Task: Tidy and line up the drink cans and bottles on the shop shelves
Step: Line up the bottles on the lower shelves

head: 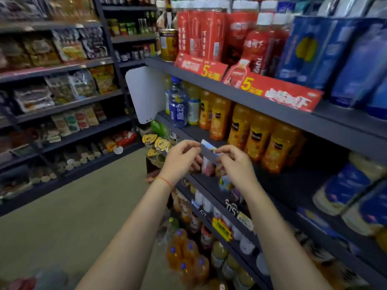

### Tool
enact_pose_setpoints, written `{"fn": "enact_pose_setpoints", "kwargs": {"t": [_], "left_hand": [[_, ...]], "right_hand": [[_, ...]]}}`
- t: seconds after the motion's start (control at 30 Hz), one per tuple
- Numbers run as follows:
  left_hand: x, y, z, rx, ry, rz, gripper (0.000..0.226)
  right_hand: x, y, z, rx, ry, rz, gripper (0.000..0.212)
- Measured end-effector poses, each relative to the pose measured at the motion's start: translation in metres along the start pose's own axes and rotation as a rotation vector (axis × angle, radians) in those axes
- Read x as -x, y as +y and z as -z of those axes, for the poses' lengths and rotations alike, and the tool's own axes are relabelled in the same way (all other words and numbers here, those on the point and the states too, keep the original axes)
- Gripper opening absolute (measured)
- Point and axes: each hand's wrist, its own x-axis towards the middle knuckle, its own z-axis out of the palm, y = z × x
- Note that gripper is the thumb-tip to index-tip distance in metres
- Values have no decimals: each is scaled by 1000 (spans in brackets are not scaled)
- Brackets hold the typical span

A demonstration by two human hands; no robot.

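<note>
Both my hands meet at the front edge of the middle shelf (pixel 270 185). My left hand (pixel 181 159) and my right hand (pixel 234 162) pinch a small card-like label (pixel 208 152) between them; its top is white and blue. Behind it, a row of orange juice bottles (pixel 258 139) stands on the middle shelf, with a blue water bottle (pixel 177 103) at the row's left end. Red drink bottles (pixel 240 36) and a golden can (pixel 168 45) stand on the upper shelf.
Red price signs (pixel 278 91) hang on the upper shelf edge. Blue packs (pixel 335 59) fill the right of the upper shelf. Lower shelves hold small bottles (pixel 188 258) and tags. Across the aisle floor (pixel 79 206), snack shelves (pixel 62 80) line the left. A white panel (pixel 144 95) sticks out.
</note>
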Motion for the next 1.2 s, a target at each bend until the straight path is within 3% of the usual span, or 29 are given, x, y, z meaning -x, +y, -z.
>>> {"fn": "enact_pose_setpoints", "kwargs": {"t": [0.13,0.3,0.5,0.6,0.77,1.03,1.13,1.2], "left_hand": [[-95,-23,42,88,37,-26,18],[-216,-45,93,62,64,-85,41],[-297,-58,119,57,-253,-96,57],[-308,-67,115,83,-328,-138,59],[-311,-75,118,128,-297,-184,59],[-255,-65,123,294,-366,-68,35],[-215,-60,112,320,-389,-19,43],[-179,-53,100,360,-419,42,34]], "right_hand": [[-80,-2,-64,29,9,-5,20],[-178,-14,-140,54,102,-53,27],[-244,-14,-191,78,237,-49,63],[-250,-16,-203,120,358,-57,63],[-252,-23,-211,202,428,-23,51],[-185,-38,-206,-10,429,-37,38],[-142,-38,-184,-10,355,-67,35],[-106,-37,-161,-5,306,-85,30]]}}
